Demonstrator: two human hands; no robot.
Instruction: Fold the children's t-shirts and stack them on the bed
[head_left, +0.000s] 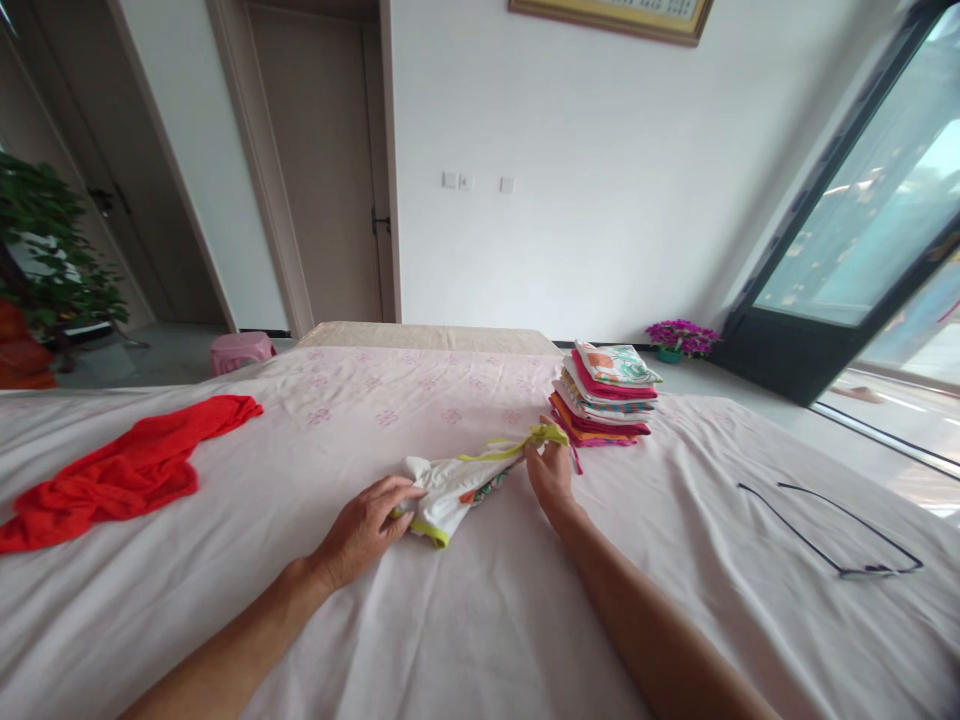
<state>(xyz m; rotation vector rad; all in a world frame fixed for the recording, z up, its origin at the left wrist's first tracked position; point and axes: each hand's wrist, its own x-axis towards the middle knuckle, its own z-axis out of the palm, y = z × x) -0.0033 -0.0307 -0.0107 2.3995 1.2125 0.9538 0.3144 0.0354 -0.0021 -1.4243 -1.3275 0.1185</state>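
A small white garment (457,482) with yellow-green trim and a patch of orange and green print lies bunched on the sheet in front of me. At its near left end, my left hand (371,525) grips the edge, fingers on top and thumb lower down. My right hand (550,478) is closed on the yellow-green trim at the other end, lifting it slightly. Just beyond the right hand stands a stack of folded clothes (606,395) in white, red, orange and print. The exact kind of garment is unclear from its folds.
A crumpled red cloth (135,465) lies at the left. Dark-framed glasses (862,572) rest with temples open at the right. All are on a pale sheet (465,640). Beyond its far edge are a pink stool (241,352) and purple flowers (681,338).
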